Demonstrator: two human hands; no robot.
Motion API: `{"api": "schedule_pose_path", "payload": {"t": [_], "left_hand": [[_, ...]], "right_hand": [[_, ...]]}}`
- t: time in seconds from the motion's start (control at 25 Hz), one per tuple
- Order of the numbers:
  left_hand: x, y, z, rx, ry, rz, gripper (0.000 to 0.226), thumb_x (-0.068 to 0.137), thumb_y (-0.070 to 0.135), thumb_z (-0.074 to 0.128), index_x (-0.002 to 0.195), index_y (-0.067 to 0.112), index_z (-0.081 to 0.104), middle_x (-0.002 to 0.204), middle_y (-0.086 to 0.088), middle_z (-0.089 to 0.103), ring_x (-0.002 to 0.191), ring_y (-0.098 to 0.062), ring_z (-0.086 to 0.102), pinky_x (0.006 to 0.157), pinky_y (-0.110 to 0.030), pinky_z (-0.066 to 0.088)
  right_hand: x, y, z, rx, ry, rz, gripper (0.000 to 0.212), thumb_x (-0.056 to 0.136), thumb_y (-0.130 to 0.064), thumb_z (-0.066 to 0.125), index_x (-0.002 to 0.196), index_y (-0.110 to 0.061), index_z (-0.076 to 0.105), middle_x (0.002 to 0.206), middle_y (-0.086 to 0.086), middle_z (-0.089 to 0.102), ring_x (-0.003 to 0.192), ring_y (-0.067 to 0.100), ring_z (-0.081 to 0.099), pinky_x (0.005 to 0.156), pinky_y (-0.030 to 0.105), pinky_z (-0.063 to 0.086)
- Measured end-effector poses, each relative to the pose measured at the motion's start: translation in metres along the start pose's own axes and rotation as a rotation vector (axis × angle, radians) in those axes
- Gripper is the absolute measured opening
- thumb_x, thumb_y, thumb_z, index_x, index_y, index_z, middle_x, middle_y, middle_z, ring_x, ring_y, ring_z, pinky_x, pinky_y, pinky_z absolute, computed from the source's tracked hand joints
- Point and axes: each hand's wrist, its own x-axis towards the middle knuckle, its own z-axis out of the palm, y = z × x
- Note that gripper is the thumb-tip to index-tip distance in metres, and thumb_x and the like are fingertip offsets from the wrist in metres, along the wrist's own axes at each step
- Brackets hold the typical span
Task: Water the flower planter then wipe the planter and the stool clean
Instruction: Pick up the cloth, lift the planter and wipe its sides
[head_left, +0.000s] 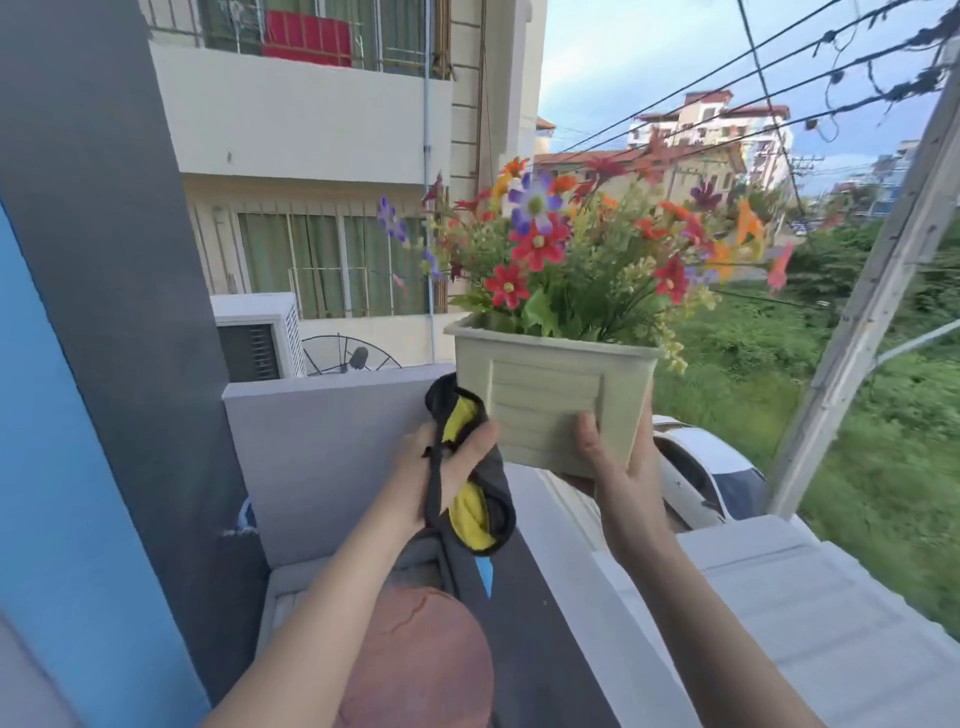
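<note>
Outdoor balcony, grey parapet wall (322, 447) ahead, street and buildings beyond. The pale green planter (550, 400) is held up in the air above the parapet, roughly centre frame and slightly tilted, filled with red, orange and purple flowers (561, 249). The right hand (623, 467) grips its lower right corner, thumb on the slatted front face, fingers wrapped under and behind. The left hand (441, 462) is clenched on a bunched dark grey and yellow cloth (478, 499). The cloth's upper end touches the planter's left side near the bottom. Low in frame, between the forearms, is the round reddish-brown stool (415, 654), only its top in view. A blue wall (62, 467) is on the left. A white car (711, 467) is parked below, beside grass (857, 415). An air-conditioner unit (260, 338) sits behind the parapet.
</note>
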Motion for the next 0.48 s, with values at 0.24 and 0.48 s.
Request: {"api": "schedule_pose_path", "payload": {"t": [0.24, 0.48], "left_hand": [[-0.001, -0.042, 0.025, -0.152, 0.024, -0.022, 0.011, 0.082, 0.015, 0.068, 0.078, 0.017, 0.058, 0.059, 0.020, 0.064, 0.062, 0.006, 0.060, 0.061, -0.007, 0.042], [0.010, -0.113, 0.056, -0.142, -0.043, -0.147, 0.027, 0.079, 0.008, 0.071, 0.105, 0.012, 0.063, 0.082, 0.017, 0.068, 0.077, 0.007, 0.065, 0.070, -0.010, 0.047]], "right_hand": [[0.003, 0.054, -0.023, -0.140, -0.006, 0.121, 0.102, 0.069, -0.060, 0.064, 0.151, -0.029, 0.013, 0.135, -0.002, 0.053, 0.114, 0.017, 0.062, 0.067, 0.036, 0.061], [-0.013, 0.138, -0.029, -0.104, 0.163, 0.197, 0.095, 0.072, -0.037, 0.073, 0.148, -0.010, 0.022, 0.128, 0.005, 0.056, 0.108, 0.013, 0.065, 0.067, 0.030, 0.060]]}}
